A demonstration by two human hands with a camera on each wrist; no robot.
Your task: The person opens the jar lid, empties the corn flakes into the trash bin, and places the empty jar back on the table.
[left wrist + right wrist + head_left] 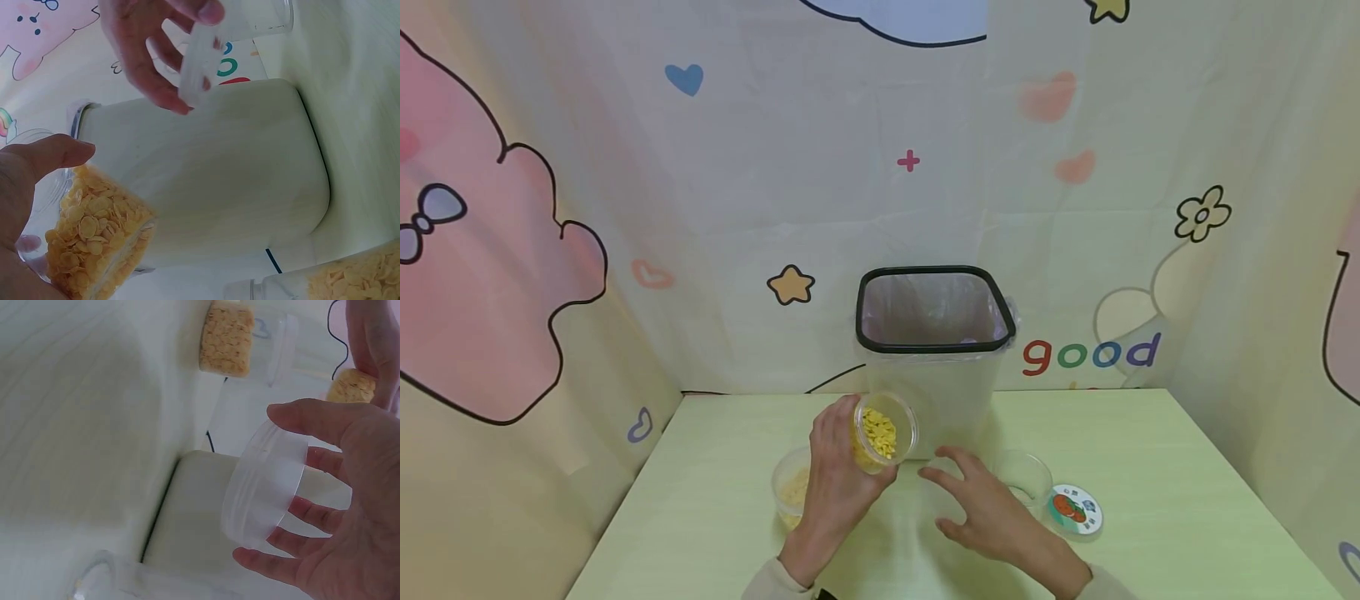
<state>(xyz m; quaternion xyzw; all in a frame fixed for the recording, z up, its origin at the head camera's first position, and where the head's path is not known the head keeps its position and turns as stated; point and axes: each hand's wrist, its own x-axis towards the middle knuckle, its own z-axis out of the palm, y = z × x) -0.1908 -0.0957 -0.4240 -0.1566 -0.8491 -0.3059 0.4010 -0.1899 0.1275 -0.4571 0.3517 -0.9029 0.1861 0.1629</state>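
My left hand grips a clear plastic jar partly filled with yellow flakes. In the head view the jar is tilted, its open mouth turned toward the right hand. Fingers and thumb of my right hand hold a translucent round lid by its rim, apart from the jar; the right wrist view shows it on edge. Left of the left hand, a second clear jar with paler flakes stands on the table, partly hidden by that hand.
A pale bin with a black rim and a plastic liner stands behind the hands. Near the right hand are another clear container and a round printed disc on the table. A patterned cloth hangs behind.
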